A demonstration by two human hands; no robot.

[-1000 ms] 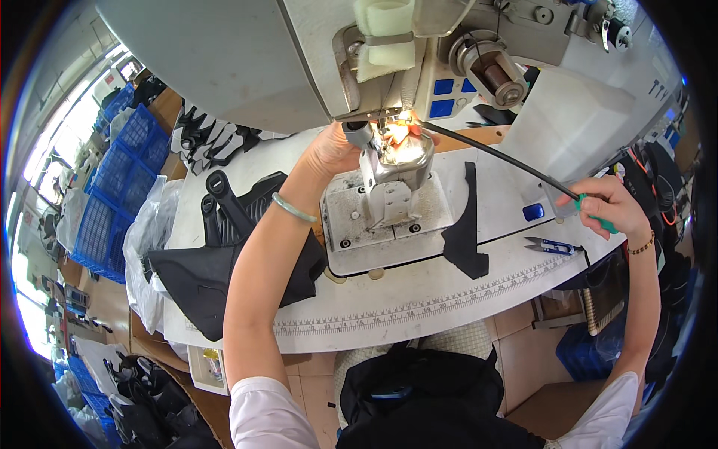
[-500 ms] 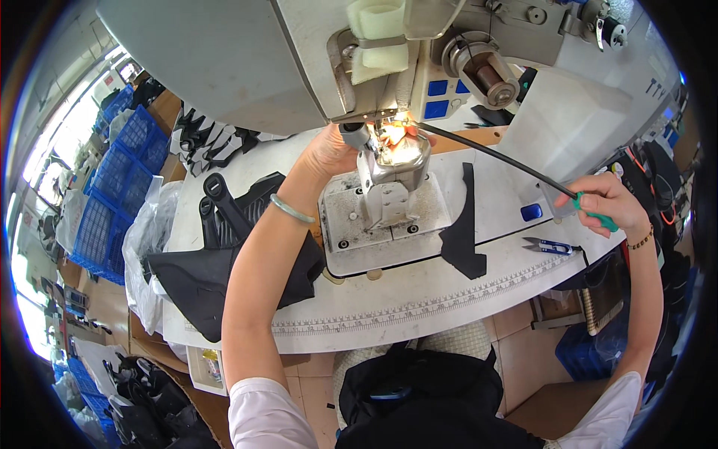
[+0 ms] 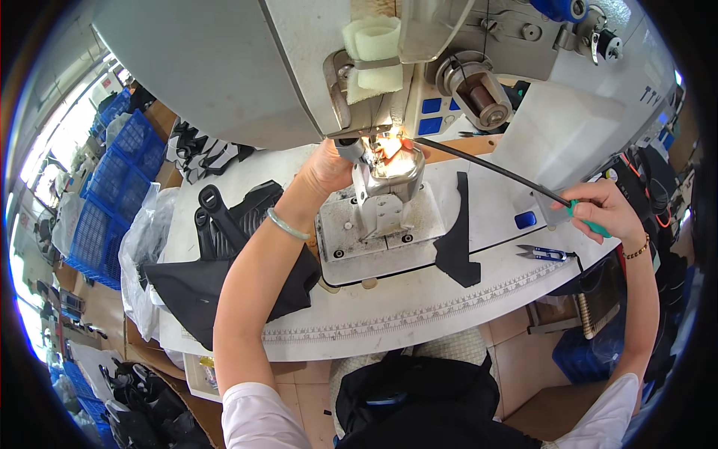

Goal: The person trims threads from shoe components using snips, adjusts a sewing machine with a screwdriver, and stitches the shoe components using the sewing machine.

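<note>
**Long screwdriver (image 3: 490,165) angled in at the lit needle area (image 3: 387,145)**

Head view, taking the metal post (image 3: 383,206) of the sewing machine (image 3: 202,71) as the hub of the clock: the right hand (image 3: 607,209) is out at three o'clock, its thumb and fingers closed around the screwdriver's green handle (image 3: 591,222). The dark shaft slants back toward the machine, its far end around one o'clock, right by the glare under the machine head. Whether the tip touches metal or sits in a screw, the brightness does not let me tell.

The left hand (image 3: 329,170) is close in, between nine and ten o'clock, beside the post. Its fingers go behind the metal, so I cannot tell whether they pinch, press or merely steady something there. The needle area lies at twelve o'clock, between the two hands: just beside the left, well apart from the right, which reaches it only through the shaft.

The step in hand looks like an adjustment near the needle. The next move would call for a firmly seated tip, a small controlled turn from the right wrist and a steady left hand clear of the tip.

Around them, a black strip (image 3: 455,251) and blue-handled snips (image 3: 544,254) lie toward four o'clock, a black panel (image 3: 196,295) at eight.
</note>
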